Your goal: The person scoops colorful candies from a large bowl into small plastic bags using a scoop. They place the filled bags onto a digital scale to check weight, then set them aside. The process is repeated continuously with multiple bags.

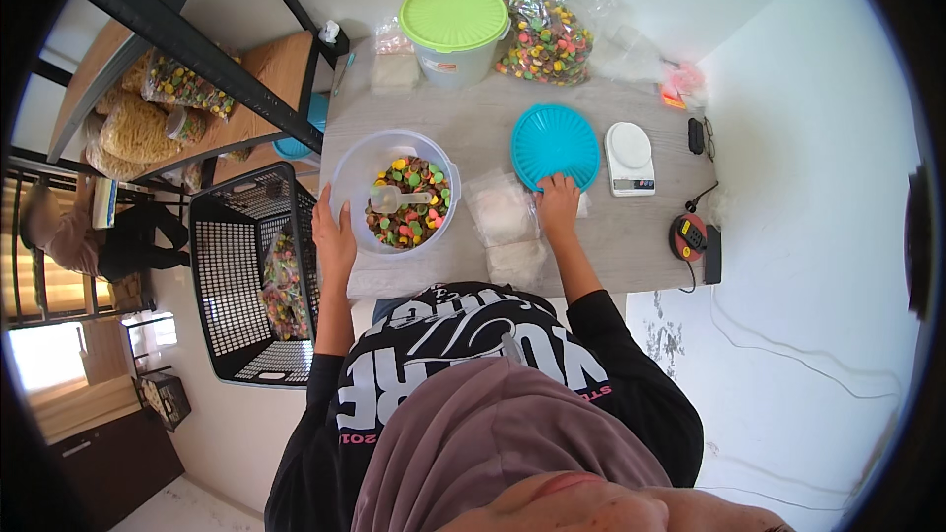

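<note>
My left hand (335, 240) grips the near left side of a translucent plastic tub (346, 162), with the thumb by its rim. Inside the tub lie small round candies or snack pieces (410, 229) in brown, green, yellow and pink. A clear plastic scoop (399, 199) rests on top of them. My right hand (559, 208) has its fingers curled over the near edge of a round turquoise lid (556, 144); its thumb side is partly hidden. Between the hands are stacks of clear plastic bags (506, 214). A white digital scale (630, 159) stands right of the lid.
A lidded tub with a lime-green top (454, 15) and a large bag of colourful pieces (545, 44) stand at the back. A black plastic crate (240, 273) holds filled bags at left, below a shelf (259, 81). A cable reel (689, 236) sits at right. Another person (81, 236) is far left.
</note>
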`<state>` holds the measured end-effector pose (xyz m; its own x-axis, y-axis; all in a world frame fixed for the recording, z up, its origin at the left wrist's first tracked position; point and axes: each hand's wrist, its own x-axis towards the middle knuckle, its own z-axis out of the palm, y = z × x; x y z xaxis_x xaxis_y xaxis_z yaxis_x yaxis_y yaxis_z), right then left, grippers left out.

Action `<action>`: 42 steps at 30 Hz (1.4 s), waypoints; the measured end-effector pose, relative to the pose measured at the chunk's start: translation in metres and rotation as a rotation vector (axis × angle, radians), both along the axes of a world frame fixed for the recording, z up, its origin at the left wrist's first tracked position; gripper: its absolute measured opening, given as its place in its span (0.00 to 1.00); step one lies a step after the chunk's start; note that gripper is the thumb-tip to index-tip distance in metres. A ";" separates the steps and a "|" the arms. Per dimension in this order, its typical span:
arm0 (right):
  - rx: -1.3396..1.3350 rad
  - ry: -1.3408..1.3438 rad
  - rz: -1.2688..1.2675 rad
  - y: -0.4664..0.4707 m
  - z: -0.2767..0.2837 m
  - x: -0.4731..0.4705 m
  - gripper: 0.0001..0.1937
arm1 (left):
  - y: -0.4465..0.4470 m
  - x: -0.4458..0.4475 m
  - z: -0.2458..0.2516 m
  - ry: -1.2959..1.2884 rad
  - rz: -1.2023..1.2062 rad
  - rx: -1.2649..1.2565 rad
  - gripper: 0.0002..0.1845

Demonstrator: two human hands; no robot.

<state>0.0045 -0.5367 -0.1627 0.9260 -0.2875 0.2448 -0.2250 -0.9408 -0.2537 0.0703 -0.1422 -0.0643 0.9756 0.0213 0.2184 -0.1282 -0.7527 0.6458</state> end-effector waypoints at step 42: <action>0.374 0.168 0.095 0.041 0.001 0.036 0.29 | 0.001 0.001 -0.016 -0.066 -0.006 -0.083 0.28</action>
